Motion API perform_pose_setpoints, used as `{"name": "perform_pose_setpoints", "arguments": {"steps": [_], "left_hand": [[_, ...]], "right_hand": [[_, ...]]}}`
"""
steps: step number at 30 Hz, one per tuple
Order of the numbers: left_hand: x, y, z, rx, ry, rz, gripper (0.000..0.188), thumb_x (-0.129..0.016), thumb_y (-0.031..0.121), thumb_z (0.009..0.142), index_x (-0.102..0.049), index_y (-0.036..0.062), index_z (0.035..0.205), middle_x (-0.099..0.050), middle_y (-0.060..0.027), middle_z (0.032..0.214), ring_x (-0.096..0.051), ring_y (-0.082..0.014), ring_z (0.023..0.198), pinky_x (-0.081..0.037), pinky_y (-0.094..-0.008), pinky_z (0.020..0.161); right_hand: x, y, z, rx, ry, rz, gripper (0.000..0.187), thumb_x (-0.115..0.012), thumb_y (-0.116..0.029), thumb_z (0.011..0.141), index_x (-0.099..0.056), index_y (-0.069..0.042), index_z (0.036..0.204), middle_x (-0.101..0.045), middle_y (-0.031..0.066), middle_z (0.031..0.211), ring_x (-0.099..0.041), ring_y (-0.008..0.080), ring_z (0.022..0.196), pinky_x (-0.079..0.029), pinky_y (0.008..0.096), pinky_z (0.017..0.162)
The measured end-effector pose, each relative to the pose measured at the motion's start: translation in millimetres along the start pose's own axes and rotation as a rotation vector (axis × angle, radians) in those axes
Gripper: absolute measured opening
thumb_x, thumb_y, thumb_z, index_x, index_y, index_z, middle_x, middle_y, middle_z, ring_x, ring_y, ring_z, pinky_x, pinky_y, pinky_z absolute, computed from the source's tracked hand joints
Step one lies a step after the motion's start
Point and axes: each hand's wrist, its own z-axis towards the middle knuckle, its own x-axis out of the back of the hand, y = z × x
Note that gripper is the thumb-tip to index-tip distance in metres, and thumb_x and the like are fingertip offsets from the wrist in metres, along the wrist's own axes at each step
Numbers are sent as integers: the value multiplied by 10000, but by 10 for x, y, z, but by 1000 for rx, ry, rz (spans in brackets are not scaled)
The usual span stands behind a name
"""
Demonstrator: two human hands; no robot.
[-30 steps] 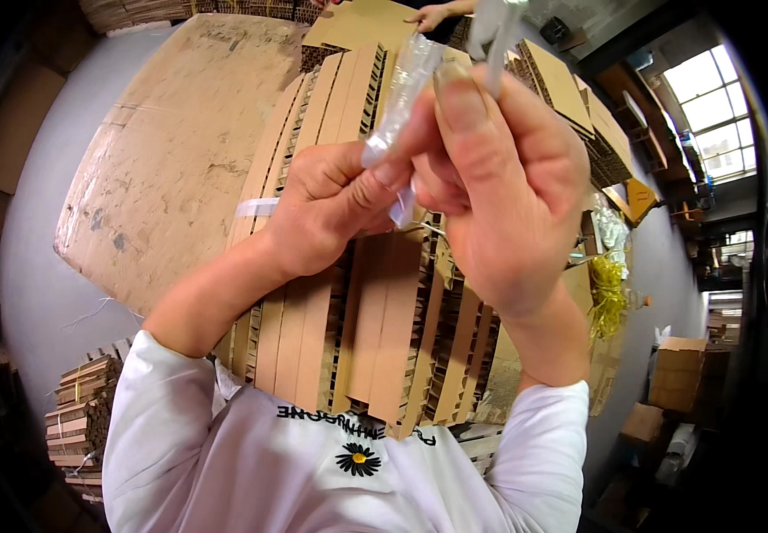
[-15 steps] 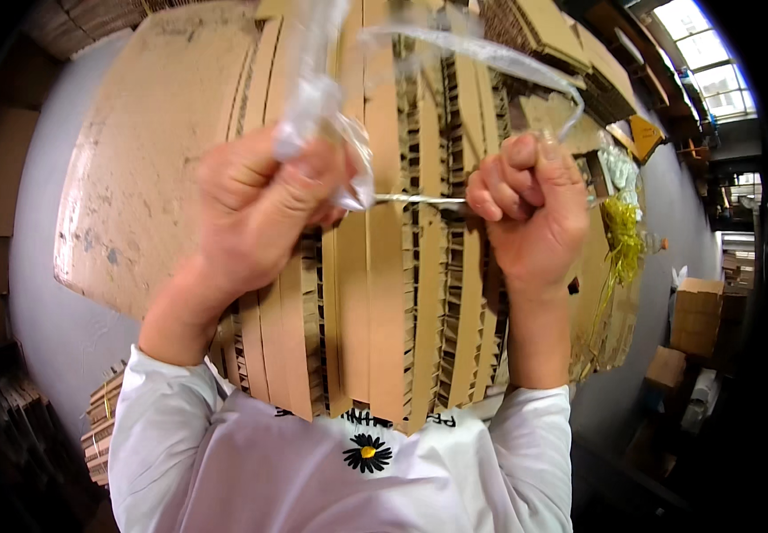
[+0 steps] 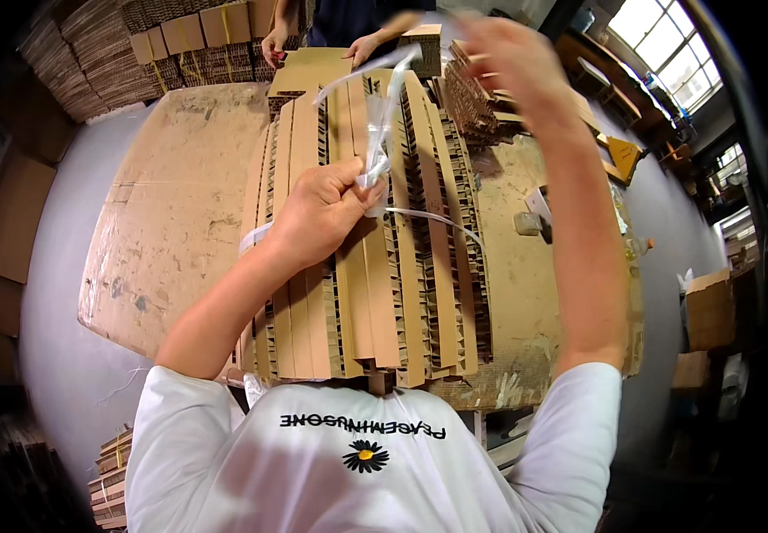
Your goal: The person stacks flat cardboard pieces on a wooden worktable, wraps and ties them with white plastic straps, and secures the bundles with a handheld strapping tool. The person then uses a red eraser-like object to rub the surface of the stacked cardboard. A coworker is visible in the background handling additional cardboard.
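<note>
A bundle of corrugated cardboard strips [image 3: 402,293] stands on edge on a worn cardboard-covered table [image 3: 171,222]. A clear plastic strap [image 3: 384,115] runs around the bundle and rises from it. My left hand [image 3: 326,209] is clenched on the strap above the middle of the bundle. My right hand [image 3: 504,58] is raised high over the bundle's far end and is blurred. The strap's loose upper end reaches toward it, but I cannot make out a grip.
Another person's hands [image 3: 366,44] rest on a flat cardboard sheet [image 3: 313,67] at the table's far edge. Bundled cardboard stacks [image 3: 180,44] stand at the back left, more pieces [image 3: 482,107] at the back right. Boxes [image 3: 713,306] sit on the floor to the right.
My right hand has gone from a fist level with the left up and away over the far end. My left hand has dropped lower onto the bundle, still clenched on the strap.
</note>
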Motion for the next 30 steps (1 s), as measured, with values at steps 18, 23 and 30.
{"name": "perform_pose_setpoints", "arguments": {"steps": [18, 23, 30], "left_hand": [[87, -150, -8, -69, -100, -401, 344, -424, 364, 1030, -527, 43, 962, -398, 51, 607, -346, -47, 498, -307, -220, 466], [74, -68, 18, 15, 26, -510, 313, -446, 343, 1023, -528, 46, 965, -401, 40, 590, -371, -64, 481, -324, -222, 466], [96, -29, -26, -90, 364, -313, 153, -509, 105, 976, -581, -31, 971, -600, -67, 712, -639, -153, 643, -545, -308, 530]], "right_hand": [[-640, 432, -1299, 139, -149, 269, 43, -677, -26, 839, -653, 4, 858, -621, 51, 740, -603, 136, 671, -475, 273, 604], [-534, 421, -1149, -202, -349, 713, 92, -560, -89, 964, -603, -15, 930, -615, 11, 756, -564, 84, 674, -473, 213, 658], [-594, 280, -1062, -105, -427, 173, 181, -579, -125, 935, -655, 29, 877, -649, 46, 719, -593, 103, 631, -479, 238, 582]]}}
